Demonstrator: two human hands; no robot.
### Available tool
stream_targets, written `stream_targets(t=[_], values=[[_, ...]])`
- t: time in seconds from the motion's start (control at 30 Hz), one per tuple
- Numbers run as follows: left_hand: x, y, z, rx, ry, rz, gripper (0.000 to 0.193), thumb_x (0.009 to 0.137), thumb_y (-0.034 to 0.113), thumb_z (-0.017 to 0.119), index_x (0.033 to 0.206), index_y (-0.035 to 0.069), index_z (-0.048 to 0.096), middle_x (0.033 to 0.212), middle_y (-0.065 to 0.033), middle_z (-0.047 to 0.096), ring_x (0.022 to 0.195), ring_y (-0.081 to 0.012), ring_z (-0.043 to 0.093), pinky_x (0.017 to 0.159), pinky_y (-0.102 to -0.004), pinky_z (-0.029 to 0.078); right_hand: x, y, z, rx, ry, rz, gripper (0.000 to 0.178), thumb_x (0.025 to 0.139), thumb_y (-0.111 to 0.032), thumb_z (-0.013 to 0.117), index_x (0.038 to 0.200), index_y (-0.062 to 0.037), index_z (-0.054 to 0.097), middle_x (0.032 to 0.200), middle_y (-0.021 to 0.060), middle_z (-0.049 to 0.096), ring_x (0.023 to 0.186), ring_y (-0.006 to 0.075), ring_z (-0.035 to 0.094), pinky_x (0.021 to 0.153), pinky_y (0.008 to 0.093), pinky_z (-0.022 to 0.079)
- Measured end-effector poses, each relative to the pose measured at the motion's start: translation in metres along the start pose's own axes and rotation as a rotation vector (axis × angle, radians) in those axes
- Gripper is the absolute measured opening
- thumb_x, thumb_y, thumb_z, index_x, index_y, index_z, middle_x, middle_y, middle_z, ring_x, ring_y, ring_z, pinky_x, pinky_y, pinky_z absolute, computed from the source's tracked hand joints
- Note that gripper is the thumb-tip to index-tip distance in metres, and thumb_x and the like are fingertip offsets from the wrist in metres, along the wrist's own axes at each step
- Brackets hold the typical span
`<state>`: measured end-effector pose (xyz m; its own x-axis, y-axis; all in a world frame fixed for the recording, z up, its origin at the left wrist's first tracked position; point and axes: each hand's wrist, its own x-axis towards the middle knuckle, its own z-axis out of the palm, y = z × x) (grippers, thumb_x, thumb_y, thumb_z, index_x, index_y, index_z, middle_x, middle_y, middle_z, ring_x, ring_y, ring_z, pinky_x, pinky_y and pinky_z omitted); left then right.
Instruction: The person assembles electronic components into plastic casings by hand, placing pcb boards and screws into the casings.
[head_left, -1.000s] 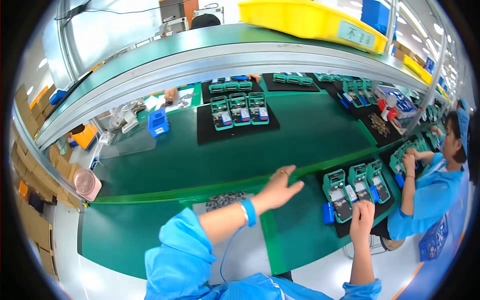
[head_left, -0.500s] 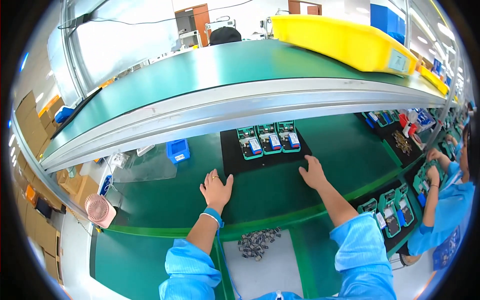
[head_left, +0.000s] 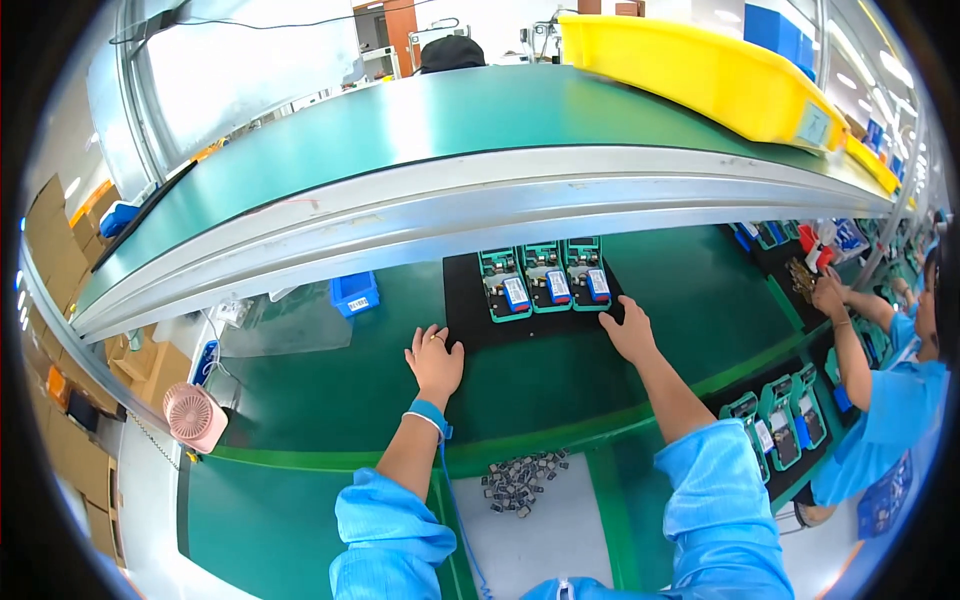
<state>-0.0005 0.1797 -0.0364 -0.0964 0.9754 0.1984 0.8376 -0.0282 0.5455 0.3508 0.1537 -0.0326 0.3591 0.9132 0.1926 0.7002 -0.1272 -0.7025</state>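
A black mat lies on the green bench, partly under the shelf edge. On it stand three teal device housings in a row, each with a blue, white-labelled block and small parts inside. My left hand, with a ring and a blue wrist strap, is spread near the mat's front left corner and holds nothing. My right hand is at the mat's right edge, just right of the housings, thumb and fingers apart, nothing in it. The shelf hides the housings' far ends.
A silver-edged shelf crosses above the bench and carries a yellow bin. A blue box and a pink fan stand left. Small metal parts lie on a white sheet. At right, a co-worker works beside more housings.
Both hands have shifted slightly up in the picture, the right one closer to the housings. The co-worker's hands have moved up toward the brass-coloured parts. The view has tilted a little.
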Motion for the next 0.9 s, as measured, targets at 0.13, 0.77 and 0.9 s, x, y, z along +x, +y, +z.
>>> stream_targets(t=[0.13, 0.77, 0.9], values=[[-0.047, -0.013, -0.014, -0.006, -0.019, 0.016, 0.044, 0.089, 0.028, 0.064, 0.128, 0.007, 0.063, 0.145, -0.0085, 0.051, 0.144, -0.0334, 0.033, 0.115, -0.0601, 0.020, -0.055, -0.002, -0.016, 0.037, -0.006, 0.018, 0.068, 0.087, -0.039, 0.068, 0.139, -0.0008, 0.046, 0.141, 0.0228, 0.050, 0.134, 0.0391, 0.042, 0.113, 0.0461, 0.033], [-0.191, -0.005, -0.088, -0.379, 0.064, 0.325, 0.048, 0.090, 0.020, 0.066, 0.131, 0.001, 0.052, 0.142, -0.0241, 0.047, 0.137, -0.0397, 0.038, 0.113, -0.0463, 0.031, -0.277, -0.029, -0.037, 0.274, 0.046, -0.393, 0.010, 0.087, -0.006, 0.065, 0.096, -0.0031, 0.066, 0.097, 0.0124, 0.063, 0.092, 0.0284, 0.062, 0.080, 0.0349, 0.050], [-0.174, 0.045, -0.077, -0.373, -0.005, 0.522, 0.051, 0.086, 0.019, 0.068, 0.131, 0.001, 0.052, 0.139, -0.0255, 0.049, 0.132, -0.0418, 0.043, 0.111, -0.0476, 0.034, -0.284, -0.067, -0.022, 0.127, -0.159, -0.448, 0.011, 0.086, -0.013, 0.069, 0.094, -0.0048, 0.067, 0.089, 0.0120, 0.064, 0.083, 0.0329, 0.063, 0.071, 0.0406, 0.051]])
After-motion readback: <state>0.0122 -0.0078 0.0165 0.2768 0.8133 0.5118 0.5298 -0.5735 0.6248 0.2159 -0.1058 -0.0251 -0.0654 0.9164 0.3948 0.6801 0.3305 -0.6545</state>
